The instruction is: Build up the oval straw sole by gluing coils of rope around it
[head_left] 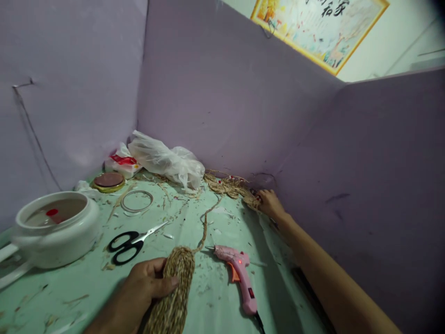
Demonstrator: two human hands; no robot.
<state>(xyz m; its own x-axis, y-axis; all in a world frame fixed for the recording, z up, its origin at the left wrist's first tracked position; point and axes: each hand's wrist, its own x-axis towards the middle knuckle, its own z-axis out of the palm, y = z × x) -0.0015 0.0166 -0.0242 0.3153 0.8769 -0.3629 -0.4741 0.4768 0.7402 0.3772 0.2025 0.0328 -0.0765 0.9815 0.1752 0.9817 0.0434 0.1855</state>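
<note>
My left hand (148, 285) is closed around a long, rounded piece of braided straw (175, 287), thumb on top. From its tip a thin straw braid (205, 222) runs away across the table to a pile of straw braid (225, 186) at the back wall. My right hand (269, 204) reaches to the right end of that pile. Its fingers are curled down at the straw, and whatever they grip is hidden. Between my arms lies a pink hot glue gun (236, 264), its nozzle pointing left toward the braid.
Black-handled scissors (134, 243) lie left of the braid. Beyond them are a tape ring (136, 201) and a round tin (108, 182). A white pot (57, 236) stands at the left. A plastic bag (167, 160) rests against the back wall. Straw scraps litter the green tabletop (215, 301).
</note>
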